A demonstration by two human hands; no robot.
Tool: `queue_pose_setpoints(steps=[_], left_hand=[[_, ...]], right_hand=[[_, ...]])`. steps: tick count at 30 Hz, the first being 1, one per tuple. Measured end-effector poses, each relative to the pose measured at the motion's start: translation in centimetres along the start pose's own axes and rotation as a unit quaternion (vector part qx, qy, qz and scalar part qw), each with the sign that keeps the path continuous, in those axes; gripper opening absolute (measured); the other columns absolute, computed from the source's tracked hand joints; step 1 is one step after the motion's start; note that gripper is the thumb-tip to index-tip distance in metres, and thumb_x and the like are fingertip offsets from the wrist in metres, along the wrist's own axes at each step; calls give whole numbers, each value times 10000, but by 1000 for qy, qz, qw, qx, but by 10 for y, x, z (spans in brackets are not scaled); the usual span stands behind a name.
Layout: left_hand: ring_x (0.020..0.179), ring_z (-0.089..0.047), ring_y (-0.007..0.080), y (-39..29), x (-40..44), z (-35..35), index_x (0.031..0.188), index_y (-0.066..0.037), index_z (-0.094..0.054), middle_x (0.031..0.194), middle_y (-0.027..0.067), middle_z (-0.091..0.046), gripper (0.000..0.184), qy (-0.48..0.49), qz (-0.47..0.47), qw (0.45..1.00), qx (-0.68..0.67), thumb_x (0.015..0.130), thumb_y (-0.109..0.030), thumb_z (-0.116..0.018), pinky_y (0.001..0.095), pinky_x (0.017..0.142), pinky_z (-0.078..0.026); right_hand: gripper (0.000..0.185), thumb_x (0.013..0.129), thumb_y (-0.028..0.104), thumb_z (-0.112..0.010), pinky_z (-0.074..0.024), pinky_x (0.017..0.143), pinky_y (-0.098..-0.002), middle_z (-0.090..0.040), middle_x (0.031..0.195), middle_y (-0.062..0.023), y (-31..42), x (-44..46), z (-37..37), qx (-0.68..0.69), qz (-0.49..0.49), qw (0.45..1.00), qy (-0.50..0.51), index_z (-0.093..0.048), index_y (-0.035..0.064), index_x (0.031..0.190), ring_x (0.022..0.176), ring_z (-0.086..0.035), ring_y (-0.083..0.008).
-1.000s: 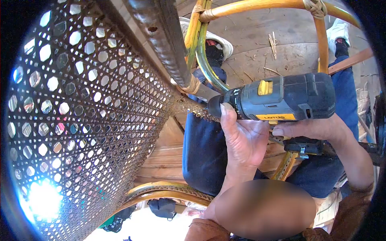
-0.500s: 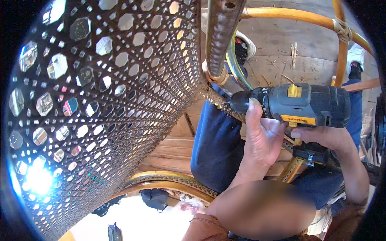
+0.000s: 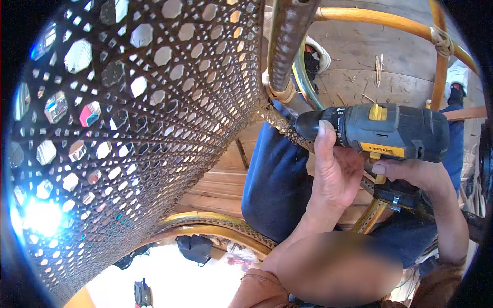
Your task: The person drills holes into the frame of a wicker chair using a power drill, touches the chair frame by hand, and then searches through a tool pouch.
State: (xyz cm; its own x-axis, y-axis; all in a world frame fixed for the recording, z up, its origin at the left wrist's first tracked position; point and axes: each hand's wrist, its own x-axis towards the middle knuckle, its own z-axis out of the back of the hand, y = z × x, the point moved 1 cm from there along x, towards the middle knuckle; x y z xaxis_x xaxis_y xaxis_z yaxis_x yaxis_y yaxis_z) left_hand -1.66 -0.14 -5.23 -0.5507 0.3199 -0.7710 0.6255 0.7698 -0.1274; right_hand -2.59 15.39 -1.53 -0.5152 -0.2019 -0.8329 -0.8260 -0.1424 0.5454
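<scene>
A dark grey and yellow cordless drill lies level in my hands, its chuck pointing left at the hole-lined edge rail of a woven cane panel. My left hand is closed around the drill's front from below, thumb up against the collar behind the chuck. Around the drill's handle, my right hand is closed, with its thumb near the yellow trigger. The bit's tip cannot be made out against the rail. Bent rattan poles of the same frame surround the drill.
A dark drilled rail rises beside the panel, bound with cane at its foot. A rattan pole crosses the top right. Below, a curved rattan rail passes near a blue trouser leg. Cane scraps litter the wooden floor.
The view has shifted slightly, so the cane panel and rails sit a little further right. Both hands keep the same hold on the drill, which still points at the rail.
</scene>
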Motion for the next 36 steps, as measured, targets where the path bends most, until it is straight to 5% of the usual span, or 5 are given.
queue_pose_setpoints(steps=[15, 27, 30, 33, 36], left_hand=[[1142, -498, 258, 5, 0, -3, 1219, -91, -500, 1218, 76, -553, 667, 38, 11, 999, 8, 794, -604, -545, 453, 1009, -334], [1099, -522, 219, -2, -1, -7, 1181, -72, -482, 1152, 64, -573, 583, 24, -51, 998, -12, 826, -525, -576, 411, 1009, -349], [1099, -521, 218, -1, 0, -8, 1178, -73, -481, 1153, 64, -570, 573, 31, -59, 998, -10, 831, -521, -570, 410, 1008, -348], [1094, -521, 217, -1, 3, -5, 1174, -75, -481, 1152, 60, -566, 564, 38, -58, 998, -6, 835, -519, -565, 411, 1003, -348], [1088, -520, 217, -2, 1, -7, 1168, -79, -483, 1146, 57, -564, 560, 37, -72, 997, 6, 835, -524, -559, 415, 998, -347]], right_hand=[[391, 691, 132, -774, -442, 520, -212, -611, 783, -8, -8, -3, 4, 70, 34, 997, -14, -615, 27, 1032, 605, -527, -75], [471, 710, 204, -770, -445, 881, -319, -639, 1057, -75, 0, 3, 3, -83, 91, 992, 20, -592, 46, 1116, 967, -579, -168], [466, 715, 219, -764, -447, 871, -321, -641, 1050, -78, 0, 2, 3, -69, 54, 996, 24, -593, 46, 1113, 962, -580, -166], [395, 698, 118, -760, -445, 530, -216, -615, 825, -12, -6, 7, -2, -115, 210, 971, -7, -614, 47, 1058, 636, -531, -75], [410, 688, 117, -766, -446, 537, -214, -622, 847, -10, 6, 4, -2, 6, 19, 1000, 23, -613, 53, 1063, 660, -540, -80]])
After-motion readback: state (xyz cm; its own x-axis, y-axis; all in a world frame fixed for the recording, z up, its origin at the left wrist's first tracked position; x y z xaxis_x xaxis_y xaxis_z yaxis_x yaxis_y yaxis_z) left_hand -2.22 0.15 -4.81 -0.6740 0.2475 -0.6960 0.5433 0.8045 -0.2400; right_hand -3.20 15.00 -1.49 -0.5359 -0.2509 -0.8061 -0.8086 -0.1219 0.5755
